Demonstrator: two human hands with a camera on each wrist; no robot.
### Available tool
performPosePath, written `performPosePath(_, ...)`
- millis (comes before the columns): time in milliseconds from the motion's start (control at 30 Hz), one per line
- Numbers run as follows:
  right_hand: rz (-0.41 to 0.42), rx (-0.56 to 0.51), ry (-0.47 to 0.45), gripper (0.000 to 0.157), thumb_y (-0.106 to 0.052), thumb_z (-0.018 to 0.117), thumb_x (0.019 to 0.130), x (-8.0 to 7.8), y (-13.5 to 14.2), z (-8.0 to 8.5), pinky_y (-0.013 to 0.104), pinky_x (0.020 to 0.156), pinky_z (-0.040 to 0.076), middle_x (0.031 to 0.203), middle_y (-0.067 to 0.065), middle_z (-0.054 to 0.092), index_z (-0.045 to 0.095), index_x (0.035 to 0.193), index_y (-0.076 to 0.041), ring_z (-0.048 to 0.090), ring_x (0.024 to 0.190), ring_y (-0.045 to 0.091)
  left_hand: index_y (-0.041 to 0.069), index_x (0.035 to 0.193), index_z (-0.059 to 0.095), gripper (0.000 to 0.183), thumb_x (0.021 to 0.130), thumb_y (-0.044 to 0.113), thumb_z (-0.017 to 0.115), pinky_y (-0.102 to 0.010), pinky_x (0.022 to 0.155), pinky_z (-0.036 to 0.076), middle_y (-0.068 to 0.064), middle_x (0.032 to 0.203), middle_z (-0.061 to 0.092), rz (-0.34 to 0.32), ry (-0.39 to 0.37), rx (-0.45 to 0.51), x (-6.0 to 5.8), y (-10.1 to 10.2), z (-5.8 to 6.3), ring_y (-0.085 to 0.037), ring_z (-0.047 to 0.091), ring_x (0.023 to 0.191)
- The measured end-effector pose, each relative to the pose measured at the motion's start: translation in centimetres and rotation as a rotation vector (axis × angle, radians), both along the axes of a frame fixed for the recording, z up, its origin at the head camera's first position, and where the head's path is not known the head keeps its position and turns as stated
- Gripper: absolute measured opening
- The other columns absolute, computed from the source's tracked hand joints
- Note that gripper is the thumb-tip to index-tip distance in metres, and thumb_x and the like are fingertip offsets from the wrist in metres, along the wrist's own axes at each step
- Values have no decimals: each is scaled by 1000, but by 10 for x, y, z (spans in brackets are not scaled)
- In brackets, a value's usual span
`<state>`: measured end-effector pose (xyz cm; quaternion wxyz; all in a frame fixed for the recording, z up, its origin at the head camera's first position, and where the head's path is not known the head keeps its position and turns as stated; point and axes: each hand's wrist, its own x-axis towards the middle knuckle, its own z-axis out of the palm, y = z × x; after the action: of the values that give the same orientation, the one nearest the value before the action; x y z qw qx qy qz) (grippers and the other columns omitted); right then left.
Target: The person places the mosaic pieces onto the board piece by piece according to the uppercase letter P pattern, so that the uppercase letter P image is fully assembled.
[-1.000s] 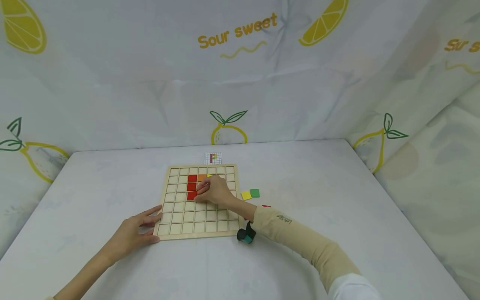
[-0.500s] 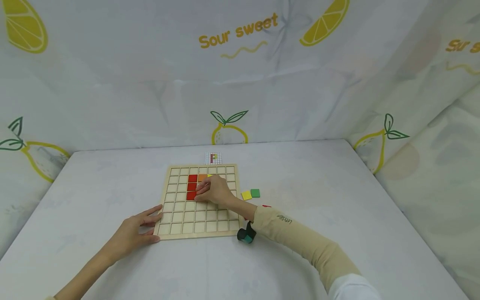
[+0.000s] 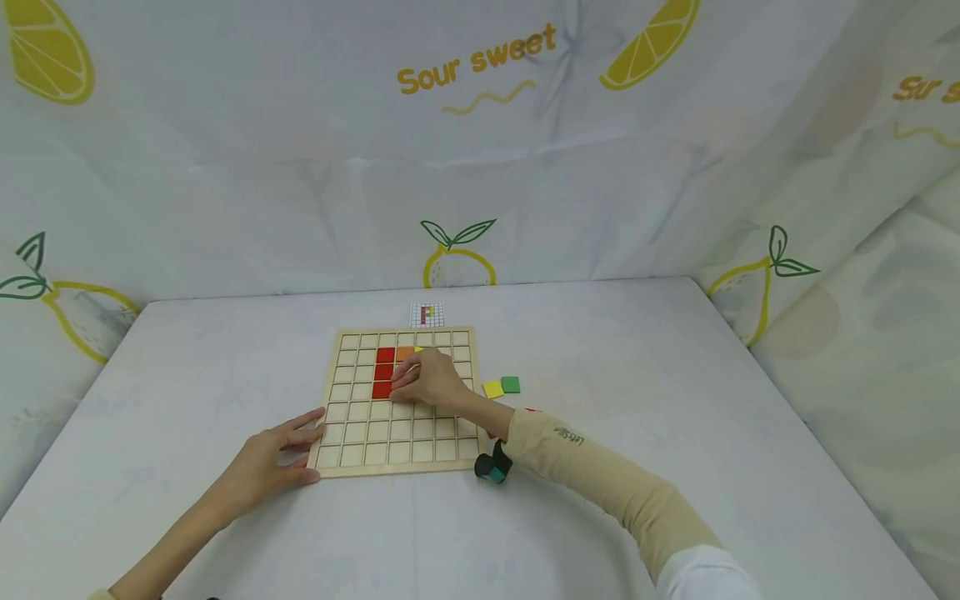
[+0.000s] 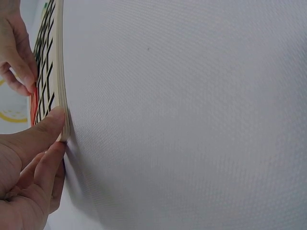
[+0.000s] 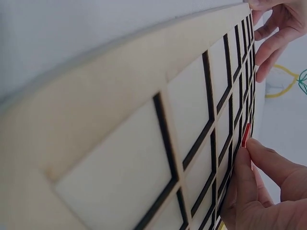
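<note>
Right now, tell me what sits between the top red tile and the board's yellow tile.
An orange tile lies between them, as the head view shows.

View dipped slightly, dark sliver [image 3: 212,597] appeared

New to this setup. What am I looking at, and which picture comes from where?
No machine here: a person works bare-handed. The big picture is from a head-worn camera looking forward and down; the other two are from cameras worn on each wrist, so those views look turned.

On the white surface lies a wooden grid board. Three red tiles form a column on it, with an orange tile beside the top one. A loose yellow tile and green tile lie to its right, a patterned card behind it.

The left hand touches the board's near-left corner. The right hand has its fingertips at a red tile; whether it grips it, I can't tell.
</note>
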<state>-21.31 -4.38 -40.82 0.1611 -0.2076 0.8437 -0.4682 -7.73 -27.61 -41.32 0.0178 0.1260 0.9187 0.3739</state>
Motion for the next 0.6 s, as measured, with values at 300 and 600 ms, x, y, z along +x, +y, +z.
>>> performPosePath(300, -12, -103, -121, 22, -4, 79, 78, -1, 13, 0, 21, 79, 51, 85, 10, 73, 70, 97, 2, 67, 78, 11, -12, 123, 58, 61, 71, 7, 82, -23, 76, 55, -21, 143, 45, 4, -15, -2, 0, 2, 0, -28, 62, 104)
performPosePath(600, -36, -287, -289, 29, 2, 70, 85, -5, 43, 8, 29, 80, 56, 105, 21, 67, 63, 112, 8, 66, 83, 12, -11, 124, 58, 62, 70, 9, 83, -22, 73, 54, -19, 143, 45, 17, -22, -39, 0, 2, 1, -25, 63, 101)
